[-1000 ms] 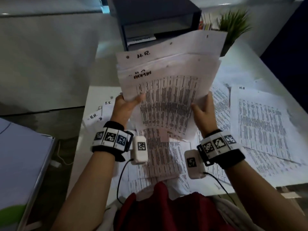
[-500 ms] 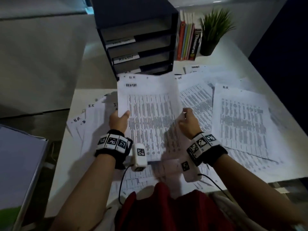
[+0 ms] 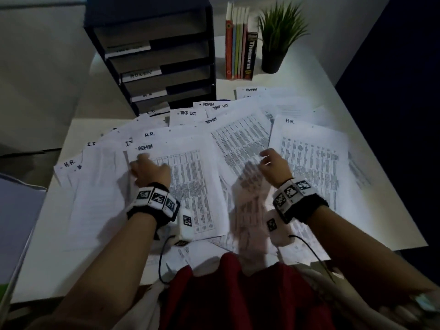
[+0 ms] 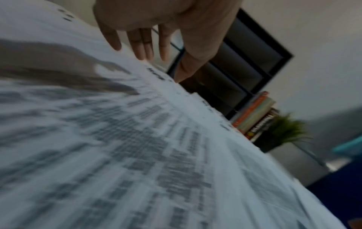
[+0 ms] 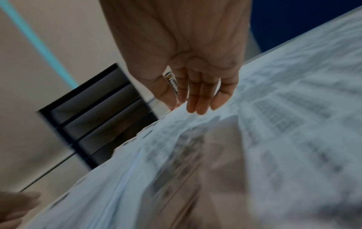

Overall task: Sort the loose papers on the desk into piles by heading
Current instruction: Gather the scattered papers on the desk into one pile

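Note:
Many printed sheets lie overlapping across the white desk [image 3: 47, 246], with handwritten headings such as ADMIN, H.R. and TASK LIST. The sheaf topped by an ADMIN sheet [image 3: 190, 177] lies flat in front of me. My left hand [image 3: 147, 170] is at that sheaf's upper left edge, its fingers [image 4: 145, 46] straight and just over the paper. My right hand [image 3: 271, 160] is to the right of the sheaf, over other printed sheets, with its straight fingertips [image 5: 195, 105] at the paper. Neither hand holds anything. An H.R. sheet [image 3: 309, 163] lies further right.
A dark tray organiser [image 3: 154, 55] with labelled shelves stands at the back left of the desk. A row of books [image 3: 240, 44] and a potted plant [image 3: 278, 36] stand at the back right. A grey surface [image 3: 14, 222] is off the desk's left edge.
Both hands held the ADMIN sheaf up in the air; they lowered it flat onto the desk and let go. The fingers are now straight.

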A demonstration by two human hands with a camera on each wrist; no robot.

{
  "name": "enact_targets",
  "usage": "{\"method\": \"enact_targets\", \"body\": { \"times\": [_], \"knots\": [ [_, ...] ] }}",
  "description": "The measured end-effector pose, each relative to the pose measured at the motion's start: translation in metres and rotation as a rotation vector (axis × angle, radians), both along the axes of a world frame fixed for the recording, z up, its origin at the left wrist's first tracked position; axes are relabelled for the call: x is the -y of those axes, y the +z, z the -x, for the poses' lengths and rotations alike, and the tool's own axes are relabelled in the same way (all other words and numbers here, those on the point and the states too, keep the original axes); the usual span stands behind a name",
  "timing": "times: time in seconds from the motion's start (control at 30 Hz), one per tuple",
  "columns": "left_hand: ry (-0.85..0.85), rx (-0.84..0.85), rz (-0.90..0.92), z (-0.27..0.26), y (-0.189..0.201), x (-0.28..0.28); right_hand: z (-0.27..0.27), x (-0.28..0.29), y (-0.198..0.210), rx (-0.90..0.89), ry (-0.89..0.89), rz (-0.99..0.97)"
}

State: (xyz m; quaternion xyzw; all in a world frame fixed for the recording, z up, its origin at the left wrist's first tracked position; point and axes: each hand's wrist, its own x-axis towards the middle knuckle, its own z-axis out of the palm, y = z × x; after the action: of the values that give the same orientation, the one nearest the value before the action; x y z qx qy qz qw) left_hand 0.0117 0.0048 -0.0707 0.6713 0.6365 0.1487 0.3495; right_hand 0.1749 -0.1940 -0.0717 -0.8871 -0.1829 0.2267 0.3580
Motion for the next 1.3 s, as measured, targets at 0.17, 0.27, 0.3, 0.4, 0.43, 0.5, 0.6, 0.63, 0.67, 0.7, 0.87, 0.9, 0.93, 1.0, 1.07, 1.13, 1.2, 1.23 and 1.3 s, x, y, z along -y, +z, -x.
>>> {"method": "enact_targets", "body": {
  "times": [0.17,0.27,0.3,0.4,0.43,0.5,0.6,0.63,0.67,0.7,0.87,0.9,0.93,1.0,1.07,1.13,1.2,1.23,1.3],
  "knots": [
    [-0.451,0.106,0.064,-0.080,-0.001,0.056,-0.069,0.071,0.004,0.084,-0.361,0.366],
    [-0.681,-0.038,0.230,-0.114,-0.008,0.103,-0.083,0.105,0.002,-0.053,-0.461,0.551],
    [-0.741,-0.092,0.245,-0.122,-0.010,0.117,-0.084,0.111,-0.001,-0.066,-0.471,0.574],
    [-0.780,-0.058,0.329,-0.142,-0.014,0.159,-0.092,0.120,-0.018,-0.014,-0.453,0.540],
    [-0.755,0.003,0.397,-0.150,-0.013,0.174,-0.099,0.125,-0.024,-0.040,-0.462,0.477],
    [-0.735,0.101,0.452,-0.155,-0.007,0.191,-0.103,0.128,-0.025,-0.135,-0.467,0.323],
    [-0.769,0.165,0.387,-0.159,-0.003,0.196,-0.108,0.132,-0.014,0.024,-0.431,0.209],
    [-0.767,0.162,0.334,-0.157,-0.003,0.190,-0.108,0.130,-0.009,0.168,-0.392,0.196],
    [-0.752,0.130,0.262,-0.155,-0.004,0.181,-0.105,0.126,-0.003,0.328,-0.343,0.177],
    [-0.728,0.070,0.175,-0.152,-0.007,0.170,-0.100,0.120,0.001,0.460,-0.281,0.148],
    [-0.526,-0.151,0.067,-0.125,-0.016,0.110,-0.070,0.081,0.012,0.630,0.062,-0.152],
    [-0.492,-0.144,0.063,-0.122,-0.019,0.102,-0.063,0.072,0.017,0.604,0.108,-0.219],
    [-0.467,-0.131,0.060,-0.119,-0.021,0.095,-0.059,0.062,0.024,0.550,0.123,-0.286],
    [-0.441,-0.114,0.075,-0.115,-0.021,0.088,-0.059,0.045,0.039,0.405,0.087,-0.371],
    [-0.440,-0.120,0.053,-0.111,-0.019,0.084,-0.069,0.032,0.047,0.344,0.019,-0.427],
    [-0.449,-0.150,0.031,-0.108,-0.021,0.080,-0.088,0.020,0.044,0.343,-0.080,-0.407],
    [-0.476,-0.209,0.078,-0.104,-0.026,0.075,-0.111,0.012,0.032,0.303,-0.144,-0.236],
    [-0.502,-0.239,0.107,-0.102,-0.031,0.072,-0.122,0.011,0.024,0.245,-0.169,-0.130],
    [-0.564,-0.284,0.115,-0.099,-0.038,0.070,-0.142,0.012,0.006,0.065,-0.210,0.046]
  ]
}}
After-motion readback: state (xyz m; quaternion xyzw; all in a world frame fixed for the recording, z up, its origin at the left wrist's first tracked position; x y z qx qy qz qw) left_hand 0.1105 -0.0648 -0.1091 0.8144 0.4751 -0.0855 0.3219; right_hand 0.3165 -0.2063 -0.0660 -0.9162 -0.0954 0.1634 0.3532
